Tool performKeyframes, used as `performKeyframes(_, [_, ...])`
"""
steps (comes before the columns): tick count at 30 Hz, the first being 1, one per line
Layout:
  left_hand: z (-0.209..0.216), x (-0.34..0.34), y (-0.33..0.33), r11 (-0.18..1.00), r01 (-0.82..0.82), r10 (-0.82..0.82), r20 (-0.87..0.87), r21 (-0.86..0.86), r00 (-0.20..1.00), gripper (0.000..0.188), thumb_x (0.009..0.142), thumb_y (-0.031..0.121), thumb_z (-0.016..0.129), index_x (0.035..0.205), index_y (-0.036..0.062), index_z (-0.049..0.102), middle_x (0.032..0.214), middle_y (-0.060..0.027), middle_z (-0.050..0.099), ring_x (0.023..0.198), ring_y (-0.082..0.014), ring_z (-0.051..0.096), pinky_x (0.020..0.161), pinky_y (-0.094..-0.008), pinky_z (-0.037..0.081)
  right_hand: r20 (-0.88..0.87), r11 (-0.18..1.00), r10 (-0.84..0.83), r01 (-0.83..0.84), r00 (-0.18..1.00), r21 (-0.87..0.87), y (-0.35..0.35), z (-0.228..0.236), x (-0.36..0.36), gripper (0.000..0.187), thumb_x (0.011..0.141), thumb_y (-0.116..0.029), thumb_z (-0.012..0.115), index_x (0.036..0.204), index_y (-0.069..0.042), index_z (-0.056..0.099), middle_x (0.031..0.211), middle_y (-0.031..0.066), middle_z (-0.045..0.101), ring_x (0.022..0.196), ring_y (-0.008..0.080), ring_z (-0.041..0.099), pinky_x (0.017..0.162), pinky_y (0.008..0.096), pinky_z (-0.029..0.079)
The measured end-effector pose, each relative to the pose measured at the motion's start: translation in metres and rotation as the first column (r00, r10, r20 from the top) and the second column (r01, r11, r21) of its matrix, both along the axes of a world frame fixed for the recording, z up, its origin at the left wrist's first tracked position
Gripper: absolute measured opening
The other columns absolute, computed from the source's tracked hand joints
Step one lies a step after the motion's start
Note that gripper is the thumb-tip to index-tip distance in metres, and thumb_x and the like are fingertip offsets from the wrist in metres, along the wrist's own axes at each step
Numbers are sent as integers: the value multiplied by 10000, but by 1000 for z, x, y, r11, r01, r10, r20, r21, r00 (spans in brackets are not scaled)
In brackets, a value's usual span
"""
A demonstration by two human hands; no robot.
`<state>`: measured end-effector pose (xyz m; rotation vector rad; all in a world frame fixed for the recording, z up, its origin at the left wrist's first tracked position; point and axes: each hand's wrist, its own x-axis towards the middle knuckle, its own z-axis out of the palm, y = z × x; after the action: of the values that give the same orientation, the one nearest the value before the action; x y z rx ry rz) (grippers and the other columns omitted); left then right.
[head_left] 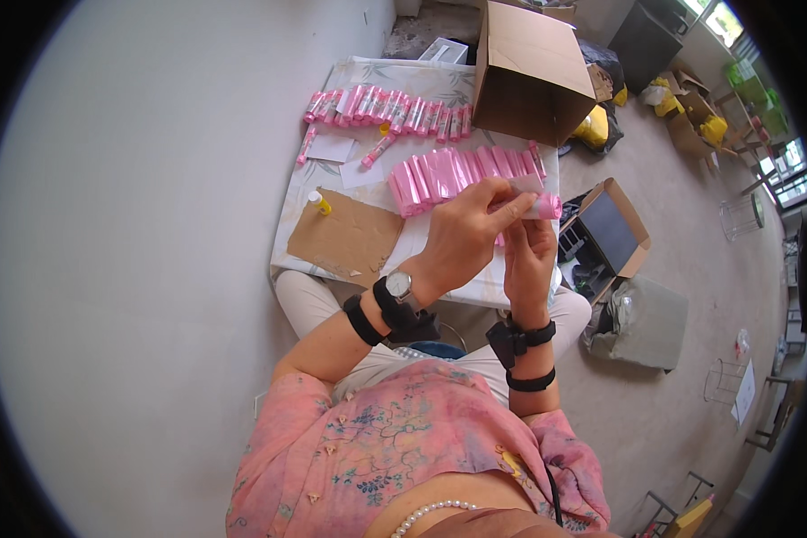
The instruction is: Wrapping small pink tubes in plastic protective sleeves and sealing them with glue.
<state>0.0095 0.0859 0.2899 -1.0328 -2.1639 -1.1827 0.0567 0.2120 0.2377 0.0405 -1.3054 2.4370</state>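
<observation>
Both hands are raised over the near right part of the table, working on one pink plastic roll (pixel 550 207). My left hand (pixel 468 222) has its fingers closed near the roll, with thumb and index finger at a pale paper label (pixel 526 184). Below it my right hand (pixel 530 255) closes its fingers around the roll from underneath; part of the roll is hidden by the fingers. Just beyond the hands lies a row of unlabelled pink rolls (pixel 439 175). To the left, a yellow glue stick (pixel 321 204) with a white top stands on a flat piece of cardboard (pixel 354 235).
Pink rolls with labels (pixel 381 106) line the far side of the table. White paper sheets (pixel 332 148) lie before them. A large open cardboard box (pixel 538 58) stands at the far right corner. A smaller open box (pixel 623 224) is on the floor at right, a wall (pixel 152 251) at left.
</observation>
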Motion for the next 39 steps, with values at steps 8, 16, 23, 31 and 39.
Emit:
performKeyframes(8, [-5, -6, 1, 999, 17, -18, -30, -31, 999, 468, 834, -46, 691, 1266, 127, 732, 1105, -108, 714, 981, -294, 713, 809, -373, 605, 7, 1000, 0, 0, 1000, 1, 4, -8, -2, 341, 1037, -58, 644, 1363, 19, 578, 1230, 90, 697, 1143, 162, 651, 1016, 310, 501])
performKeyframes(16, [-1, -13, -4, 994, 107, -106, 29, -20, 994, 462, 839, -29, 704, 1270, 132, 729, 1038, -90, 725, 870, -273, 723, 718, -366, 586, 27, 999, 13, -15, 1000, 52, 12, -15, -4, 328, 1029, -45, 652, 1348, 10, 597, 1229, 82, 699, 1140, 148, 648, 1007, 304, 503])
performKeyframes(23, [-3, -12, -7, 993, 119, -117, 74, -25, 990, 458, 853, -26, 710, 1276, 151, 727, 1039, -97, 698, 855, -264, 724, 708, -361, 588, 66, 995, 41, -47, 997, 84, 12, -16, -6, 315, 1019, -54, 674, 1320, 16, 615, 1204, 90, 710, 1106, 154, 667, 993, 300, 521])
performKeyframes(31, [-5, -14, -8, 992, 121, -115, 111, -44, 987, 473, 857, -54, 688, 1285, 144, 721, 1050, -95, 700, 864, -268, 731, 725, -357, 601, 74, 997, 30, -35, 997, 75, 9, -18, -7, 305, 1016, -53, 678, 1308, 14, 620, 1195, 90, 711, 1107, 154, 667, 993, 301, 521])
performKeyframes(39, [-12, -19, -3, 991, 132, -131, 104, 2, 986, 499, 845, -91, 655, 1299, 110, 706, 1106, -118, 730, 914, -300, 735, 758, -371, 606, 63, 990, -1, -8, 998, 142, 12, -20, -14, 350, 1014, -43, 673, 1355, -7, 607, 1193, 77, 705, 1110, 161, 670, 1001, 321, 520])
